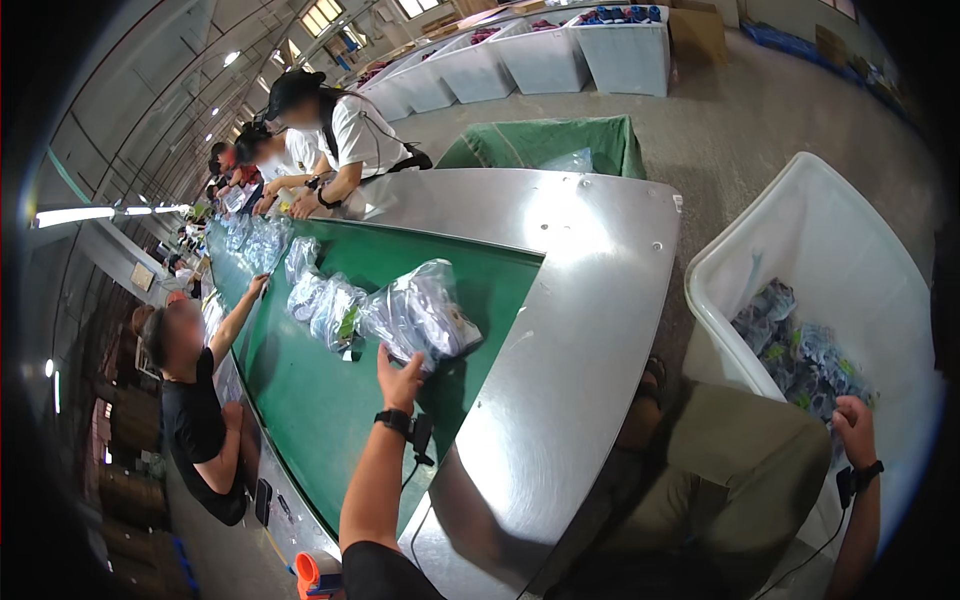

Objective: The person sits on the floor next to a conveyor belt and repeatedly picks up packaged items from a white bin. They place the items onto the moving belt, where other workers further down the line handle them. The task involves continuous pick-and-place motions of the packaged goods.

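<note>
My left hand [400, 383] reaches over the green conveyor belt, its fingers apart and touching the near side of a clear plastic bag [425, 308]. Pale, bulky contents show through the film, but their kind is unclear. More clear bags [335, 310] lie against it, farther along the belt. Down at the right, my right hand [854, 430] is inside a white bin [735, 345], over several bagged blue-grey items [790, 345] with green bits. Its fingers are curled, and whatever they may hold is hidden.
A broad metal edge [570, 380] borders the belt [290, 390]. Co-workers [345, 135] stand along the far side; another person [195, 400] reaches in from the left. White bins [625, 60] line the back, behind a green cloth-covered container [540, 140]. An orange tube [310, 572] sits at lower left.
</note>
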A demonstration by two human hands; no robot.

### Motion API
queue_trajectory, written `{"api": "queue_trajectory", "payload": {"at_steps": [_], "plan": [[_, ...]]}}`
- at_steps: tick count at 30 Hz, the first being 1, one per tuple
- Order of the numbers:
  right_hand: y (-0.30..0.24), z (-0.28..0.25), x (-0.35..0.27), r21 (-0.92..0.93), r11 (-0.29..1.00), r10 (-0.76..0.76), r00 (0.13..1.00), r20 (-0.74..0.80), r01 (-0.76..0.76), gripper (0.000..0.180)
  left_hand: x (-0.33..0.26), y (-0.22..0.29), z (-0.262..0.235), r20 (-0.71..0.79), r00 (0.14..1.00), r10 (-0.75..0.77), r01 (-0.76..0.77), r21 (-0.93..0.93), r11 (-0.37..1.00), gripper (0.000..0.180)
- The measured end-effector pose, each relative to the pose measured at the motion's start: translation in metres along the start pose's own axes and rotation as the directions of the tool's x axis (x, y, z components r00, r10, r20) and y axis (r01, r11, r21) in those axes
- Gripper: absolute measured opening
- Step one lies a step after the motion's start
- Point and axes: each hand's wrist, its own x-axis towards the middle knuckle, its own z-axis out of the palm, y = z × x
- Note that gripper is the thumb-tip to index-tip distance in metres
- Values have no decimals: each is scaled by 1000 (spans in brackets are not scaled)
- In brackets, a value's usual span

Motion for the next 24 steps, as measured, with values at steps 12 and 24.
{"api": "queue_trajectory", "payload": {"at_steps": [12,24], "plan": [[-58,7,-4,-2,1000,-15,999,28,15,35,-98,49,-5,475,877,-70,286,-401,870,46],[-218,61,-19,-157,880,-424,890,169,449,44,-143,95,52,641,737,-214,545,-377,749,56]]}}
